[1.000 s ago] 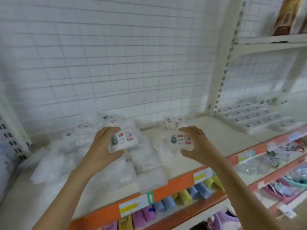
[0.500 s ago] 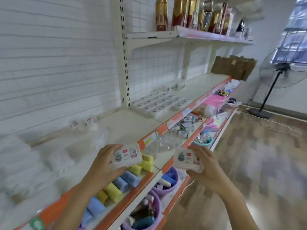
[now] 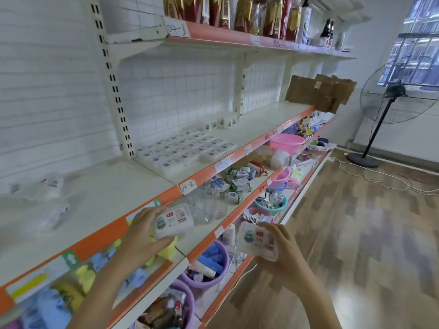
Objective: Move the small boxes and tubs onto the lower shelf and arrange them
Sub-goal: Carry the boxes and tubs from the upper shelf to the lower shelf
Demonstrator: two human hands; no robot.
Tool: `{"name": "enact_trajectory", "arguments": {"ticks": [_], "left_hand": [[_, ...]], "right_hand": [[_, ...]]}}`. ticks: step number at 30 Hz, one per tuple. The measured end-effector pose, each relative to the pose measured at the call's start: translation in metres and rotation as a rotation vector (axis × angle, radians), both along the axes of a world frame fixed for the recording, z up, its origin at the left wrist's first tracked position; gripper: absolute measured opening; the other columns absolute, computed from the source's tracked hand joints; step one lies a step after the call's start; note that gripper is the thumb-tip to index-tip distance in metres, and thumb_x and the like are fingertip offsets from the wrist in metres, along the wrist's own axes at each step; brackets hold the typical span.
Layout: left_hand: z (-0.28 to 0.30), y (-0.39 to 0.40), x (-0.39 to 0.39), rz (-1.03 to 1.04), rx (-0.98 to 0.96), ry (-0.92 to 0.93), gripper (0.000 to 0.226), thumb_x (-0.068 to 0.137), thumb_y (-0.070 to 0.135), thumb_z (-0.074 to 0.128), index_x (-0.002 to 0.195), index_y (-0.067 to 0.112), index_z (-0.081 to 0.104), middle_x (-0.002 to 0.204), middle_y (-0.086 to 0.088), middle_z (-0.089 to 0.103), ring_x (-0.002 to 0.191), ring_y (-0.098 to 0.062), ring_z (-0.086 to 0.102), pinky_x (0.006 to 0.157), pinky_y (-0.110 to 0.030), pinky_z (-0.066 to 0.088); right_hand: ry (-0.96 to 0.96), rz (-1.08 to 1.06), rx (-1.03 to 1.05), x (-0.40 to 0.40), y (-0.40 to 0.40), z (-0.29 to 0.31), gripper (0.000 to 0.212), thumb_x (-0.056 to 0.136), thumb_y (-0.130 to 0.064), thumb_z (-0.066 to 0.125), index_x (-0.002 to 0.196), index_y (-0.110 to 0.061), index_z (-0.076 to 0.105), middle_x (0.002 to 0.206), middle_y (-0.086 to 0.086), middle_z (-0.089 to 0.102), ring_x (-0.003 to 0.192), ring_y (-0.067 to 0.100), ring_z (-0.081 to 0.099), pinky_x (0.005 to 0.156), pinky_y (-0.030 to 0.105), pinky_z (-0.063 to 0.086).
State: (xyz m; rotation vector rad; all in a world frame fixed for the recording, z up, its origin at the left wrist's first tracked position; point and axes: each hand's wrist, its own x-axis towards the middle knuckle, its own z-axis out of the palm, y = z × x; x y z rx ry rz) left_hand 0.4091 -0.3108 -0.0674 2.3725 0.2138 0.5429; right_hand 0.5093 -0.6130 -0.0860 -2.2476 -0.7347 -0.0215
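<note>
- The left hand (image 3: 140,236) grips a small white box (image 3: 174,220) with a printed label, thumb under its near edge and fingers curled behind it, in the air just in front of the orange front edge of the white shelf (image 3: 114,200).
- The right hand (image 3: 281,250) holds a second small white box (image 3: 255,241) the same way, fingers wrapped round its right side, out over the aisle and clear of the shelving, lower than the first box.
- The two boxes are near each other but apart.
- Below them, purple tubs (image 3: 213,264) of tubes and packets sit on the bottom shelves.
- On the white shelf, towards its left end, loose plastic-wrapped packs (image 3: 51,186) lie blurred.
- Further along the same shelf, past the upright, rows of flat white boxes (image 3: 185,148) lie side by side up to the front edge, with a few small white tubs (image 3: 221,122) standing behind them near the back wall.
- One level down, a pink basin (image 3: 287,142) rests by the front edge.
- Bottles (image 3: 249,13) line the top shelf; a standing fan (image 3: 392,96) is at the far end of the wooden floor.
</note>
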Motion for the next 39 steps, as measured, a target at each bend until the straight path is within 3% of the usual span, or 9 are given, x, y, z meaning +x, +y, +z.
{"name": "enact_trajectory", "arguments": {"ticks": [4, 8, 11, 14, 20, 26, 30, 34, 39], "left_hand": [[0.008, -0.002, 0.039, 0.016, -0.009, -0.023, 0.066, 0.062, 0.037, 0.075, 0.120, 0.031, 0.044, 0.114, 0.010, 0.046, 0.114, -0.010, 0.043, 0.095, -0.042, 0.045], [0.016, 0.006, 0.085, 0.082, 0.070, -0.079, 0.067, 0.061, 0.038, 0.072, 0.121, 0.019, 0.051, 0.110, 0.007, 0.049, 0.108, -0.011, 0.046, 0.084, -0.018, 0.035], [0.016, 0.016, 0.120, 0.138, 0.100, -0.083, 0.063, 0.068, 0.017, 0.081, 0.124, 0.013, 0.052, 0.113, 0.005, 0.046, 0.109, -0.013, 0.045, 0.084, -0.017, 0.031], [0.016, 0.028, 0.148, 0.176, 0.094, -0.085, 0.065, 0.066, 0.027, 0.078, 0.124, 0.016, 0.051, 0.114, 0.006, 0.044, 0.108, -0.006, 0.042, 0.084, -0.009, 0.030], [0.018, 0.048, 0.175, 0.291, 0.040, -0.039, 0.074, 0.063, 0.038, 0.077, 0.128, 0.015, 0.050, 0.117, 0.005, 0.043, 0.111, -0.006, 0.042, 0.089, -0.011, 0.027], [0.020, 0.054, 0.181, 0.383, -0.030, 0.086, 0.070, 0.070, 0.029, 0.079, 0.131, 0.024, 0.045, 0.116, 0.010, 0.042, 0.110, -0.003, 0.043, 0.084, 0.001, 0.030], [0.022, 0.049, 0.193, 0.475, -0.065, 0.144, 0.087, 0.053, 0.055, 0.063, 0.131, 0.021, 0.042, 0.118, 0.005, 0.043, 0.112, -0.007, 0.043, 0.083, -0.001, 0.028], [0.015, 0.042, 0.207, 0.574, -0.125, 0.187, 0.070, 0.073, 0.021, 0.077, 0.134, 0.015, 0.043, 0.122, 0.003, 0.041, 0.119, -0.010, 0.040, 0.092, -0.009, 0.026], [0.006, 0.025, 0.220, 0.795, -0.209, 0.141, 0.074, 0.077, 0.011, 0.072, 0.139, 0.027, 0.034, 0.123, 0.001, 0.022, 0.118, -0.013, 0.034, 0.092, -0.009, 0.025]], "right_hand": [[-0.007, 0.054, -0.009, 0.050, 0.004, 0.012, 0.071, 0.073, -0.022, 0.073, 0.133, -0.036, 0.036, 0.124, -0.019, 0.032, 0.118, 0.007, 0.038, 0.096, 0.029, 0.048], [-0.069, 0.112, 0.010, 0.104, 0.020, 0.029, 0.070, 0.075, -0.022, 0.071, 0.134, -0.032, 0.036, 0.120, -0.019, 0.034, 0.113, 0.005, 0.040, 0.082, 0.012, 0.044], [-0.093, 0.173, -0.014, 0.153, 0.041, 0.039, 0.069, 0.076, -0.023, 0.070, 0.136, -0.027, 0.036, 0.127, -0.013, 0.036, 0.110, 0.006, 0.041, 0.072, 0.007, 0.042], [-0.146, 0.280, -0.065, 0.200, 0.070, 0.048, 0.070, 0.076, -0.024, 0.069, 0.137, -0.026, 0.035, 0.130, -0.006, 0.031, 0.114, 0.011, 0.041, 0.083, 0.019, 0.048], [-0.186, 0.520, -0.137, 0.267, 0.148, 0.061, 0.071, 0.074, -0.024, 0.069, 0.137, -0.024, 0.035, 0.132, -0.001, 0.031, 0.118, 0.020, 0.040, 0.094, 0.033, 0.044], [-0.265, 0.699, -0.244, 0.310, 0.210, 0.060, 0.071, 0.078, -0.033, 0.068, 0.140, -0.023, 0.034, 0.136, 0.002, 0.036, 0.126, 0.024, 0.029, 0.104, 0.033, 0.027], [-0.287, 0.824, -0.317, 0.333, 0.233, 0.055, 0.071, 0.080, -0.037, 0.066, 0.141, -0.024, 0.032, 0.132, 0.003, 0.040, 0.123, 0.023, 0.028, 0.101, 0.033, 0.029], [-0.366, 0.912, -0.323, 0.347, 0.246, 0.048, 0.061, 0.081, -0.043, 0.064, 0.134, -0.027, 0.039, 0.126, 0.001, 0.044, 0.120, 0.020, 0.031, 0.096, 0.030, 0.030], [-0.442, 0.962, -0.193, 0.361, 0.242, 0.024, 0.047, 0.089, -0.046, 0.052, 0.130, -0.023, 0.049, 0.135, 0.007, 0.039, 0.128, 0.026, 0.031, 0.107, 0.038, 0.025]]}}
